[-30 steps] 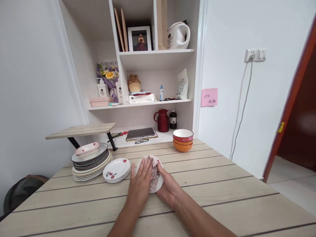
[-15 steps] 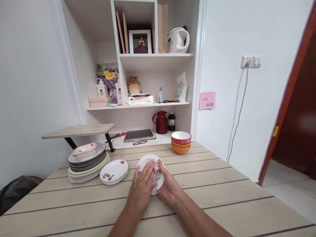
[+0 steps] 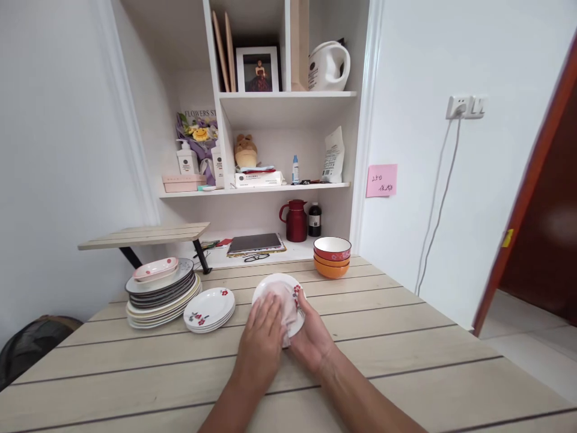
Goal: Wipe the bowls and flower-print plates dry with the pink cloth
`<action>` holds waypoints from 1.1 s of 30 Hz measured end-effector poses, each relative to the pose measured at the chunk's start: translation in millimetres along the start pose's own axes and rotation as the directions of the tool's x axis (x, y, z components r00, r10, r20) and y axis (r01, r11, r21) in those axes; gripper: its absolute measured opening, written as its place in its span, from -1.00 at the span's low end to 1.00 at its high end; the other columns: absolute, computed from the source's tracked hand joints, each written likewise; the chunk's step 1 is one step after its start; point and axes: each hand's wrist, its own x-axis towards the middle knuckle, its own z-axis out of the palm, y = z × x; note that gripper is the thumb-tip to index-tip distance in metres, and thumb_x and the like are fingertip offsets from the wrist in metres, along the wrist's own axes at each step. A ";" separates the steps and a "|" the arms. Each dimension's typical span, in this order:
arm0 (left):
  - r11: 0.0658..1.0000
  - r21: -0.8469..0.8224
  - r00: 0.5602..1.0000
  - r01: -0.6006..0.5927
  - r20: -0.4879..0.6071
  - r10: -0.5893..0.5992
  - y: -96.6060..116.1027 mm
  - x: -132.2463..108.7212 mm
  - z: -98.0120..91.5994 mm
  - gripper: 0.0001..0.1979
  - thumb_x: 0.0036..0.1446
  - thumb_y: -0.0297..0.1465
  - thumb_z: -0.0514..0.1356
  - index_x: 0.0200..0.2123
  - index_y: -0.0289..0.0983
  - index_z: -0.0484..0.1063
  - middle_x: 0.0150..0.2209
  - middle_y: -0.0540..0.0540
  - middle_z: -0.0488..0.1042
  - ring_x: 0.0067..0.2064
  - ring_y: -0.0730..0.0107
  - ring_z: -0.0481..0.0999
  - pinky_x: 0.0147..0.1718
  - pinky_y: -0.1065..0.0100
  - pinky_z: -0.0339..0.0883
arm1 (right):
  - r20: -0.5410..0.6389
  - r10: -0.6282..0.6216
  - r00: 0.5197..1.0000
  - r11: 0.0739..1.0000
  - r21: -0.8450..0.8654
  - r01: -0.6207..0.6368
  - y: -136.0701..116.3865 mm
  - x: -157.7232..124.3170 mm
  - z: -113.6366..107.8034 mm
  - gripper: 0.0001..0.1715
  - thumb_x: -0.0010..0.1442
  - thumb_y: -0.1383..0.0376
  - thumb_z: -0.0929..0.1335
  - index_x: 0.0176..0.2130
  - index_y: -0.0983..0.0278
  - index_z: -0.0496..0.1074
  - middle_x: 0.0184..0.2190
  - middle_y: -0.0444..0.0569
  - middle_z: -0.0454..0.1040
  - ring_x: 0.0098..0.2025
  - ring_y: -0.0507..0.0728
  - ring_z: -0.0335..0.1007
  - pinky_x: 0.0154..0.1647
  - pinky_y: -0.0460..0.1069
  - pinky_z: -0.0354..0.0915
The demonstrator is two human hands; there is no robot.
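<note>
Right hand (image 3: 313,337): clamped on the plate (image 3: 265,286), thumb at its right rim (the other fingers were mostly hidden). Left hand (image 3: 261,343): laid over the cloth (image 3: 285,296) upon the plate, fingers extended side by side; whether they pinched it could not be told. Plate: white, red-flowered, held over the table (image 3: 406,361). Left of the plate stood small plates (image 3: 211,307), stacked; farther left, a taller pile (image 3: 164,297). Beyond the plate, rightward, stood three bowls (image 3: 332,264), nested; farther beyond, a jug (image 3: 296,221).
</note>
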 end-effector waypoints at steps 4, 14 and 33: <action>0.997 -0.005 0.997 -0.075 0.023 0.075 3.2 3.2 1.4 -0.60 0.30 -0.46 -0.01 0.18 -0.31 0.30 0.26 -0.12 0.32 0.34 0.29 0.15 0.30 0.11 0.01 | -0.048 0.060 0.997 0.996 -0.067 -0.063 5.9 -1.9 -1.9 -0.30 0.25 -0.08 0.29 0.07 0.44 0.43 -0.18 0.15 0.62 -0.21 0.14 0.57 -0.26 -0.05 0.43; 0.963 0.098 0.961 0.252 0.090 -0.260 -10.2 -2.6 2.9 -0.63 0.31 -0.41 -0.02 0.09 -0.34 0.41 0.19 -0.24 0.40 0.28 0.12 0.28 0.26 -0.04 0.05 | 0.051 -0.064 0.997 0.997 -0.041 0.066 7.6 0.8 3.7 -0.42 0.33 0.01 0.21 0.09 0.35 0.42 -0.07 0.11 0.60 -0.10 0.20 0.51 -0.18 0.06 0.41; 0.954 0.042 0.947 0.298 0.112 -0.301 -8.7 -3.7 4.8 -0.62 0.31 -0.42 -0.03 0.13 -0.34 0.35 0.19 -0.25 0.40 0.29 0.09 0.24 0.22 -0.10 0.13 | -0.012 -0.041 0.999 0.999 0.027 0.041 9.4 -1.5 8.3 -0.41 0.35 0.03 0.21 0.07 0.44 0.43 -0.17 0.11 0.62 -0.22 0.11 0.51 -0.23 -0.04 0.39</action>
